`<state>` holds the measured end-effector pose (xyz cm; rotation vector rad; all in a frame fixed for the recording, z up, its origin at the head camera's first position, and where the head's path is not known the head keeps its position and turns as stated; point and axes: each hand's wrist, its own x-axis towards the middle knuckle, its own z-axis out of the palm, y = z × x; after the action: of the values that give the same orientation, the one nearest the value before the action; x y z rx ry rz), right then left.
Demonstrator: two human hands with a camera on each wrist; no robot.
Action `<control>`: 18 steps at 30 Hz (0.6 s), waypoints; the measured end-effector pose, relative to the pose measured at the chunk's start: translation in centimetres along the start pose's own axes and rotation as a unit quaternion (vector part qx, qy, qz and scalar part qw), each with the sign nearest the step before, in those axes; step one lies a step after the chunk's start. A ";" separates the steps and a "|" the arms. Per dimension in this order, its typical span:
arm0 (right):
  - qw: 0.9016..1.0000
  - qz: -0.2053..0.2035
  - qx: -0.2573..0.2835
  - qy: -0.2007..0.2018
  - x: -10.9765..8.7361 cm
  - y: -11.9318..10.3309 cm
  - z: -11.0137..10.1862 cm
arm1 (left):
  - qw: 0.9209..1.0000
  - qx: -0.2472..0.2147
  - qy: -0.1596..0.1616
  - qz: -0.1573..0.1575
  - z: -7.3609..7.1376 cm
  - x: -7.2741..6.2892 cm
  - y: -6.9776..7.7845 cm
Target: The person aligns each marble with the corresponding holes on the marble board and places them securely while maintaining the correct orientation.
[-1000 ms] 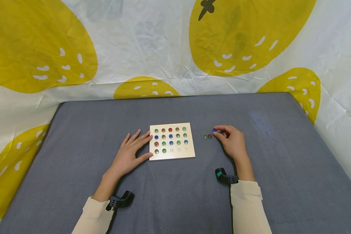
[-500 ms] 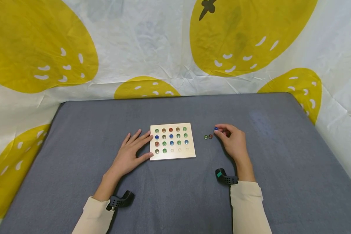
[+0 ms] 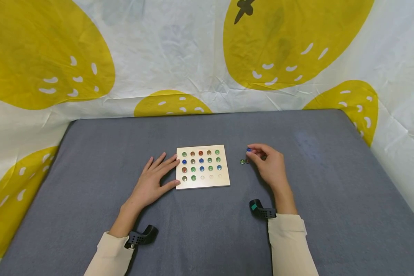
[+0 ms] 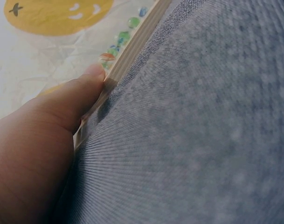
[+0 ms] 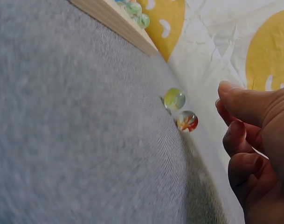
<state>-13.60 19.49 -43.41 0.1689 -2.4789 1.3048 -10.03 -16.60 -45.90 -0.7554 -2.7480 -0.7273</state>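
Your right hand [image 3: 270,165] pinches a blue marble [image 3: 248,150] right of the wooden board [image 3: 197,165], near a green marble [image 5: 174,99] and a red marble [image 5: 187,121] on the tabletop [image 3: 207,226]. Your left hand [image 3: 153,181], fingers spread wide, touches the board's left edge.

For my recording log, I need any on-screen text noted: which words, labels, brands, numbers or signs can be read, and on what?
None can be read.
Wooden board and loose marbles: no lettering visible.
Backdrop: printed yellow shapes and white marks, no letters.
Black wrist devices: one bears a green patch; any small print would be too small to read.
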 end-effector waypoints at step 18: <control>0.999 -0.006 0.030 -0.041 0.0 -1.9 1.2 | 1.000 -0.002 -0.001 0.000 0.0 0.0 -0.1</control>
<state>-13.39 17.42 -42.62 0.2552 -2.5035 1.3945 -10.09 -16.62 -45.93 -0.7580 -2.7482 -0.7320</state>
